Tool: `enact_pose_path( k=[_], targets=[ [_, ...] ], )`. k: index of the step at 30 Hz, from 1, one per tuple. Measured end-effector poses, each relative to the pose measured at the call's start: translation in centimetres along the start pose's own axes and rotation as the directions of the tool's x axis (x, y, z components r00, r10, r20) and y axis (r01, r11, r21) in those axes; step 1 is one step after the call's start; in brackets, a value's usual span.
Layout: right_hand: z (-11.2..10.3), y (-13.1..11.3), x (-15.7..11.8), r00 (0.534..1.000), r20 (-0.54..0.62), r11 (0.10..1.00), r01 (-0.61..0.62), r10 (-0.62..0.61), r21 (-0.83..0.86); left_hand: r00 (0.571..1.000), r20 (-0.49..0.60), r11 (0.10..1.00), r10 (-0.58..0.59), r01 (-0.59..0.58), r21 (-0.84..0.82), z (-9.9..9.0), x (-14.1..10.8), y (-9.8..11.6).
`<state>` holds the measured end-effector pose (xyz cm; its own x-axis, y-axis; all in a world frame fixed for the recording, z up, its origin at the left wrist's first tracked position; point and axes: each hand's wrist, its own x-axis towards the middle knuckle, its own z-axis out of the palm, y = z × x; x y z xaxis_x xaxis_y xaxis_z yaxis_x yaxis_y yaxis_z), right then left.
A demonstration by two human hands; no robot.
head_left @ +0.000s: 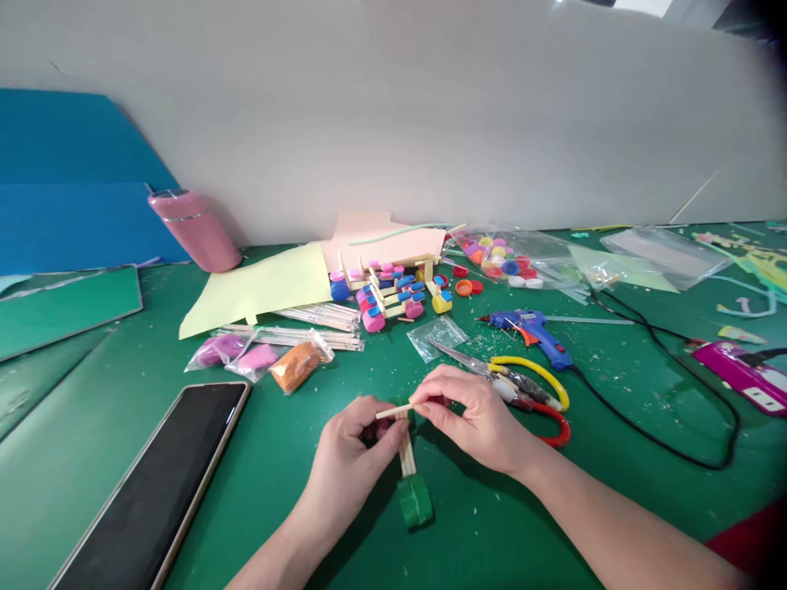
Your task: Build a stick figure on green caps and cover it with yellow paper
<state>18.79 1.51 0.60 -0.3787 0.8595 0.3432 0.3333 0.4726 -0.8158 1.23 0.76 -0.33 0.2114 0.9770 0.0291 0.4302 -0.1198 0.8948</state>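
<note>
Wooden sticks [407,456], joined to a green cap [416,501], sit in your left hand [362,442], thumb and fingers closed on their upper end, the cap hanging out below your fingertips over the green worktop [485,537]; your right hand [464,410] pinches one end of a short wooden stick [393,411], which lies across the top of the others; scissors [529,389] rest just beyond your right hand, the blue glue gun [532,332] farther off.

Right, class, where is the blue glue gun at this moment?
In the head view, the glue gun lies right of centre on the green table, just beyond the scissors with red and yellow handles.
</note>
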Motion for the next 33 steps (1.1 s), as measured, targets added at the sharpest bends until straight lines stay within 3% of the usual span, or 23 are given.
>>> enact_pose_path(
  k=[6, 13, 16, 26, 33],
  targets=[
    [-0.03, 0.18, -0.31, 1.0, -0.009, 0.999, -0.016, 0.016, 0.032, 0.999, 0.03, 0.999, -0.031, 0.031, -0.011, 0.0, -0.22, -0.57],
    [-0.56, 0.55, -0.29, 0.975, -0.117, 0.972, -0.17, 0.19, 0.161, 0.997, 0.031, 0.998, -0.064, 0.064, -0.004, -0.27, -0.33, -0.43],
    [-0.6, 0.72, -0.19, 0.969, -0.134, 0.968, -0.187, 0.21, 0.166, 0.998, 0.034, 0.999, -0.053, 0.053, -0.001, -0.41, -0.32, -0.28],
    [0.04, 0.09, -0.13, 0.999, -0.038, 1.0, 0.007, -0.006, 0.005, 0.999, 0.037, 1.0, 0.008, -0.007, -0.015, -0.14, -0.07, -0.5],
    [0.16, 0.23, 0.03, 0.999, -0.012, 0.999, 0.043, -0.043, 0.005, 0.999, 0.034, 0.999, -0.037, 0.038, -0.037, -0.1, 0.02, -0.25]
  ],
)
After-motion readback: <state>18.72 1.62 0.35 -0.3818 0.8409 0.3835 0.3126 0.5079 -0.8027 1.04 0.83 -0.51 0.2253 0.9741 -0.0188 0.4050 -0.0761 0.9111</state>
